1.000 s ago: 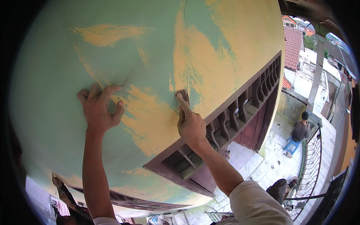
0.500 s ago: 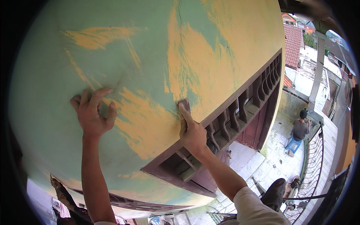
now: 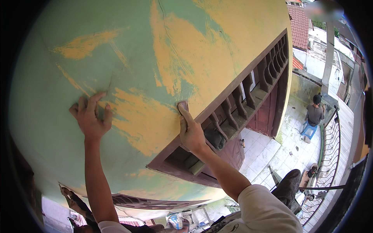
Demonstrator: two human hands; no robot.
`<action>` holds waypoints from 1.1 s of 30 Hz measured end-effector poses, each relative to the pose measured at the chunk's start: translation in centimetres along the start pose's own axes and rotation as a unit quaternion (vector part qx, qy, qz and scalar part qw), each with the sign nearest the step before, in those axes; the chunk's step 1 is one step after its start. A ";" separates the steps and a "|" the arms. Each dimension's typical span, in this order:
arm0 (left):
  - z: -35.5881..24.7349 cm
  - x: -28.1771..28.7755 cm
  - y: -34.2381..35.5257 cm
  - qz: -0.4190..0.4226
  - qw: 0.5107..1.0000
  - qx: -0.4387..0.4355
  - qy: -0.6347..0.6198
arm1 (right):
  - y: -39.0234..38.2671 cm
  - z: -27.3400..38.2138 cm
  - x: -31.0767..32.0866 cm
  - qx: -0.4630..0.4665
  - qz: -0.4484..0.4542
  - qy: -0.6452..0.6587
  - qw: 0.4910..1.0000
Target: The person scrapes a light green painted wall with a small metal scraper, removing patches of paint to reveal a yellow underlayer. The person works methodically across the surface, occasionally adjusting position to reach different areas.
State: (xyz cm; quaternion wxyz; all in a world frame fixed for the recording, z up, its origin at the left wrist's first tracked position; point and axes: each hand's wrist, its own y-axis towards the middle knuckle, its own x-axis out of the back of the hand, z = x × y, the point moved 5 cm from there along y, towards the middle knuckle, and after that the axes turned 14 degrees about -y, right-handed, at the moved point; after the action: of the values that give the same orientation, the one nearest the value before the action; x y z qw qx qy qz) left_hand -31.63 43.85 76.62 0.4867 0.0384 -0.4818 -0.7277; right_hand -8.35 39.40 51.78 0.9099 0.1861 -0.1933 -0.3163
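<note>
In front of me is a green wall [image 3: 128,50] with streaky yellow patches [image 3: 186,50] and a thin crack. My left hand [image 3: 93,120] leans on the green surface, fingers bent and spread, with nothing in it. Its fingertips touch the wall beside a yellow streak. My right hand [image 3: 193,136] grips a small brown flat block [image 3: 183,105], the thumb laid along it. The block sits against the wall at the lower end of a yellow patch, just above the brown window frame. Whether it is a sanding block or a scraper I cannot tell.
Below the right hand runs a brown frame with a curved-slat grille [image 3: 233,112]. A dark shoe [image 3: 288,190] shows high above a tiled floor [image 3: 260,151]. Down there a person [image 3: 315,110] sits on a blue stool [image 3: 309,131] near a metal railing [image 3: 330,155].
The view has shifted, so the patches lie further left. My right hand with the block has slid slightly down the wall toward the frame. My left hand stays at about the same spot.
</note>
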 end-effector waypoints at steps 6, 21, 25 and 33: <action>0.1 0.4 0.2 0.008 1.000 0.000 0.018 | 3.6 1.0 1.2 -0.030 -0.041 0.085 0.995; -0.3 0.4 1.1 -0.032 0.999 -0.027 0.009 | 0.4 -4.6 1.3 -0.010 -0.075 -0.090 0.993; -0.4 0.4 0.4 -0.039 0.999 -0.020 0.006 | 4.9 -0.8 4.1 -0.021 -0.056 -0.161 0.985; -0.2 0.2 0.3 -0.025 1.000 -0.008 -0.016 | 4.9 -0.4 4.4 -0.040 -0.024 -0.175 0.984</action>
State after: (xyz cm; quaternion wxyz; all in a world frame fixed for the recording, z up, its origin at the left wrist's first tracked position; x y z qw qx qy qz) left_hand -31.45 43.55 76.88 0.4608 0.0349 -0.4821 -0.7443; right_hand -2.51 40.24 54.78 0.8611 0.0959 -0.3321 -0.3728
